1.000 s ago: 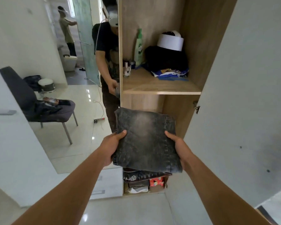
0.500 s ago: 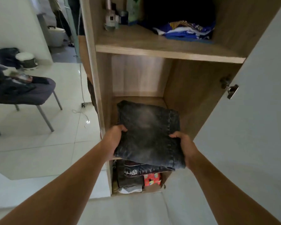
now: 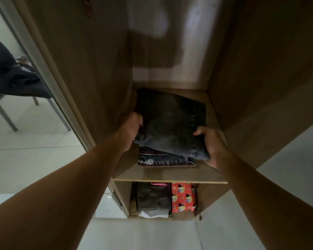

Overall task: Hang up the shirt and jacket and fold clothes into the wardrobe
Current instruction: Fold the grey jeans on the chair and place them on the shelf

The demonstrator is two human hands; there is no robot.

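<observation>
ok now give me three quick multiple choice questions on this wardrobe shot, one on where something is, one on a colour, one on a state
1. Where are the folded dark grey washed denim jeans?
A) on the floor tiles
B) on top of a folded dark garment with white print, on the wooden shelf
C) in the bottom compartment

2. What colour is the patterned bundle in the bottom compartment?
A) red
B) blue
C) green

3. How are the jeans held?
A) the left hand and the right hand grip opposite sides
B) by no hand
C) draped on a hanger

Answers: B, the jeans overlap the printed garment on that shelf; A, the bundle is bright red with small figures; A, a thumb curls over each side edge.
</observation>
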